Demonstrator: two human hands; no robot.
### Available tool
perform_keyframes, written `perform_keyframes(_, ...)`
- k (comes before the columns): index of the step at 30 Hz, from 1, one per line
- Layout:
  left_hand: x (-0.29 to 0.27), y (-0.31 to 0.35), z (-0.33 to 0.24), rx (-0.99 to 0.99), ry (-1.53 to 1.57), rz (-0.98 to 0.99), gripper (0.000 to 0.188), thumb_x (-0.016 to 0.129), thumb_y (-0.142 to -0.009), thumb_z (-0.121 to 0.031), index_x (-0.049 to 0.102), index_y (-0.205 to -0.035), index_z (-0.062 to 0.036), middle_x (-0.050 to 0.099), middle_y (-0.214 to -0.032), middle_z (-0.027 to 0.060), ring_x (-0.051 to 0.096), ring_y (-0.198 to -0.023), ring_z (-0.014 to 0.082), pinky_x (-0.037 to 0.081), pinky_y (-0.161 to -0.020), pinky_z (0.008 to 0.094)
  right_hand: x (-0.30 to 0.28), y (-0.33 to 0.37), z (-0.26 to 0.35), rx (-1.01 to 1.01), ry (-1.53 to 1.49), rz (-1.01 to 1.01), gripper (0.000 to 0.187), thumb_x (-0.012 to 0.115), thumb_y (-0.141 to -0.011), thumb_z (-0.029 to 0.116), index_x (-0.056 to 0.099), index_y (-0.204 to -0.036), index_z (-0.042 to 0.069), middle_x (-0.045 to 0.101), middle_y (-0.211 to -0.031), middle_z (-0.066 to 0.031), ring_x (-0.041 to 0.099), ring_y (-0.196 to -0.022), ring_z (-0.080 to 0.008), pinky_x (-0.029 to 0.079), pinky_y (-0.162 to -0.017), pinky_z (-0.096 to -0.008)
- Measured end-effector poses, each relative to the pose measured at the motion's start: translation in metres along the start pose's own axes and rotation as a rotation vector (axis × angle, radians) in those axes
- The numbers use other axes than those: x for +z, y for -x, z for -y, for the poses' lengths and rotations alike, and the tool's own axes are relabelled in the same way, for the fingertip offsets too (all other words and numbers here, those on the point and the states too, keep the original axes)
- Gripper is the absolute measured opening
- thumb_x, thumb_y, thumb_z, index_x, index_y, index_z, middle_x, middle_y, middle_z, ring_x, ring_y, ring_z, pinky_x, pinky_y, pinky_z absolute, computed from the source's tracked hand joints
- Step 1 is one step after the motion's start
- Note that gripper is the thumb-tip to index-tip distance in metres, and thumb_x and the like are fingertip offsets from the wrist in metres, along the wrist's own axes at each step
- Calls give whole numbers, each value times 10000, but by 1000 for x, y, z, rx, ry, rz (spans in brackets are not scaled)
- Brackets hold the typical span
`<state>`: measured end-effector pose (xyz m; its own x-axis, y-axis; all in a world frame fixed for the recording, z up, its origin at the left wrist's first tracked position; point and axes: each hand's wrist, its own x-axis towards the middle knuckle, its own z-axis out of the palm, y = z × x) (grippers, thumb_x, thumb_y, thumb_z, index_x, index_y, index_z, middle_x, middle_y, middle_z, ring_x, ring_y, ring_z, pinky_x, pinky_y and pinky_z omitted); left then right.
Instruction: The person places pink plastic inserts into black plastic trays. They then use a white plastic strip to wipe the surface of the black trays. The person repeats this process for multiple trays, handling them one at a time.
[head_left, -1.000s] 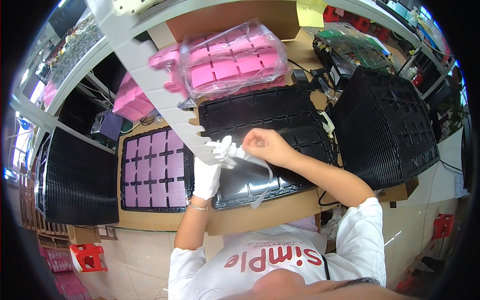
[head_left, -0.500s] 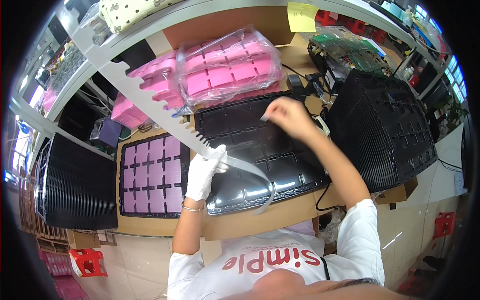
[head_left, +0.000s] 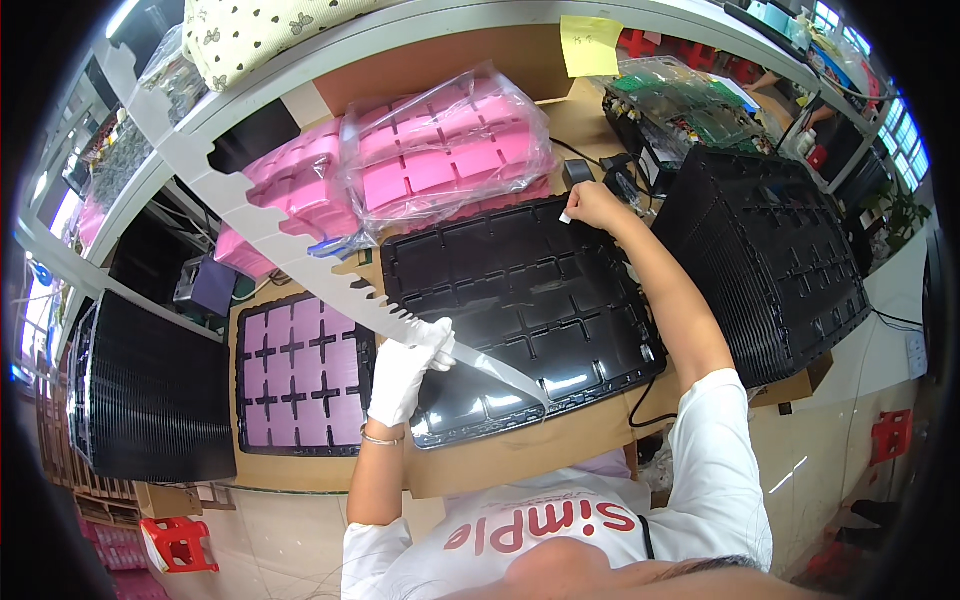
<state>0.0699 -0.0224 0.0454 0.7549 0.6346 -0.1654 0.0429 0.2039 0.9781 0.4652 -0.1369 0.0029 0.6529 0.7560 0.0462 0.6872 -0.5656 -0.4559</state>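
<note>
My left hand (head_left: pixel 408 375), in a white glove, is closed around a long pale strip (head_left: pixel 268 232) with one notched edge, which looks like label backing. The strip runs from the upper left past my fingers, and its narrow tail lies over the near part of a black moulded plastic tray (head_left: pixel 480 268). My bare right hand (head_left: pixel 594 208) pinches a small white piece (head_left: pixel 565 216), like a sticker, at the tray's far right corner. Whether the piece touches the tray I cannot tell. Left of my gloved hand lies a second black tray (head_left: pixel 308 443) with pink-purple sheet in its compartments.
Tall stacks of black trays stand at the left (head_left: pixel 150 390) and right (head_left: pixel 765 265). Pink foam pieces (head_left: pixel 450 150) in clear plastic lie behind the middle tray. A box of green circuit boards (head_left: pixel 690 105) stands at the back right. A black cable (head_left: pixel 645 405) hangs at the front edge.
My right hand has moved right and slightly away, to the tray's far right corner, with the white piece. The strip's tail has straightened and the left hand stays closed on it.
</note>
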Motion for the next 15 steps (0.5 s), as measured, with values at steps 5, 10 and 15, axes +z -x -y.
perform_keyframes(5,-3,-2,4,1,6,-3,187,682,-910,-183,643,-785,-50,615,-659,11,553,-547,67,433,-530,197,1,-3,5,33,41,-14,219,787,-687,196,677,-719,8,686,-726,-181,684,-707,-296,534,-684,-384)
perform_keyframes(10,-3,-2,3,-2,1,9,193,675,-917,-185,642,-783,-49,610,-656,8,552,-549,65,432,-532,196,3,-5,-1,27,44,-21,223,791,-687,205,688,-724,10,687,-730,-182,685,-708,-296,533,-682,-388)
perform_keyframes(15,-3,-1,3,2,9,-4,182,677,-916,-184,641,-797,-50,612,-671,6,552,-551,65,438,-535,197,2,-3,0,20,0,-8,220,793,-691,201,692,-729,10,690,-725,-173,684,-689,-281,530,-670,-383)
